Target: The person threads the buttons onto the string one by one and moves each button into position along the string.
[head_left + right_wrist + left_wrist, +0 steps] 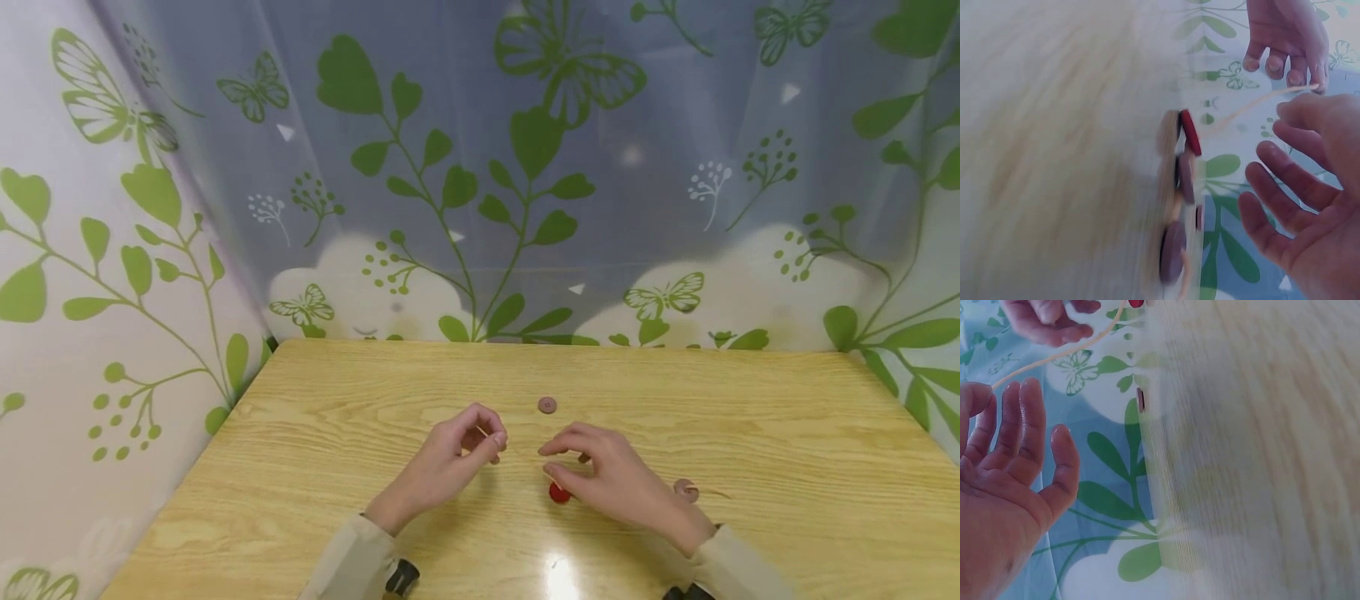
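Note:
My left hand [450, 462] is raised over the table, pinching the end of a thin pale cord [1054, 357] between thumb and index finger. The cord slants down to a red button [1190, 132] with two brownish buttons [1174, 251] behind it, all close to the tabletop. My right hand [611, 475] hovers over the cord's buttons, thumb and fingers apart, with nothing visible between them. In the head view it partly covers the red button [559, 493]; one brownish button [684, 490] shows beside the right wrist, the other is hidden.
A separate brownish button [547, 405] lies flat on the wooden table [360, 383], beyond both hands. A patterned curtain [450, 208] with leaves and butterflies hangs behind the table's far edge and along the sides.

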Available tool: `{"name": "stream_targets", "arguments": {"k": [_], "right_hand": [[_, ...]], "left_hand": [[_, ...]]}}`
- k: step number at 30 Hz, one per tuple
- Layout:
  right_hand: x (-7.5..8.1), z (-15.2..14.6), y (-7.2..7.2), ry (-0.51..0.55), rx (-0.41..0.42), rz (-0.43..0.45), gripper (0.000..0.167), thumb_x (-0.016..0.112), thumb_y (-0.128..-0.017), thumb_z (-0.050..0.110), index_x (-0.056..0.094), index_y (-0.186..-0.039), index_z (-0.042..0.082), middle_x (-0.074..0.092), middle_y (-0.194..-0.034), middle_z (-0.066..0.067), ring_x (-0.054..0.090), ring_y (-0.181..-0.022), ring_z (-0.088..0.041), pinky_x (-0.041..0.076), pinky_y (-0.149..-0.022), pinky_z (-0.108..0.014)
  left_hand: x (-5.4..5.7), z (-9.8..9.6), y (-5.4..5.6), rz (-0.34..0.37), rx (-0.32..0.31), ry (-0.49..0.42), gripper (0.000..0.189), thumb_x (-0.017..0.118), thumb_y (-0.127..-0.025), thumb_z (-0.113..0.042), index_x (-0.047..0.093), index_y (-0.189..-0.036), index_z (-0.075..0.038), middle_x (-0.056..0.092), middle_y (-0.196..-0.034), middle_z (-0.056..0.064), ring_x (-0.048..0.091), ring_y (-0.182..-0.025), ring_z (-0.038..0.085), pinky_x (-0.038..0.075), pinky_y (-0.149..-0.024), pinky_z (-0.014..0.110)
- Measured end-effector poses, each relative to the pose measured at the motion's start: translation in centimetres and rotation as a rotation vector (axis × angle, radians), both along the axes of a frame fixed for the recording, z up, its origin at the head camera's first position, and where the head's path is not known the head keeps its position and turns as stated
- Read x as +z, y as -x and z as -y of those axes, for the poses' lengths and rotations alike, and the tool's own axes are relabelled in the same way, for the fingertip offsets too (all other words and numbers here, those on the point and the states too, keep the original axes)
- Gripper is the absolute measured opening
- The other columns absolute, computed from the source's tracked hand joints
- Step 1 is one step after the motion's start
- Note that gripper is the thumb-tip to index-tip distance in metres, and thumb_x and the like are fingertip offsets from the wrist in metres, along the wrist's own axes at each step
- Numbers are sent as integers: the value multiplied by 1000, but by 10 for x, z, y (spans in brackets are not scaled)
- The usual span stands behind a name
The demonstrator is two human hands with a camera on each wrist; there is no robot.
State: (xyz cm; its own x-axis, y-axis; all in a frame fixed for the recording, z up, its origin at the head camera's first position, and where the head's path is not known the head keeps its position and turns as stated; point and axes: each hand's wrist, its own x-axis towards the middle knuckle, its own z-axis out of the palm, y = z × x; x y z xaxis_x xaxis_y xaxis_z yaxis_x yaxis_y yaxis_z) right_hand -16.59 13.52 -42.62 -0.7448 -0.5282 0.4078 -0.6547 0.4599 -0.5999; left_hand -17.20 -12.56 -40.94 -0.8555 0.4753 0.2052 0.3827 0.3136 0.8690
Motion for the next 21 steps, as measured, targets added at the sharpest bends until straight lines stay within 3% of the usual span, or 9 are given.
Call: {"name": "stream_targets", "arguments": {"k": [6,21], "right_hand": [[-1,13,2,65,-25,-62,16,79,-88,9,77,-103,14,74,-99,4,71,-88,-19,57,-71,-29],[-3,31,7,97,-18,-50,9,78,-90,10,78,-99,12,74,-98,3,67,-83,-11,56,-67,-29]], "left_hand": [[-1,1,0,-7,-9,1,11,56,-107,-22,59,-108,-12,67,-101,18,70,-84,36,55,-74,26],[1,2,-1,-17,-6,7,9,57,-106,-21,60,-108,-13,68,-102,16,70,-83,35,54,-71,25]]}}
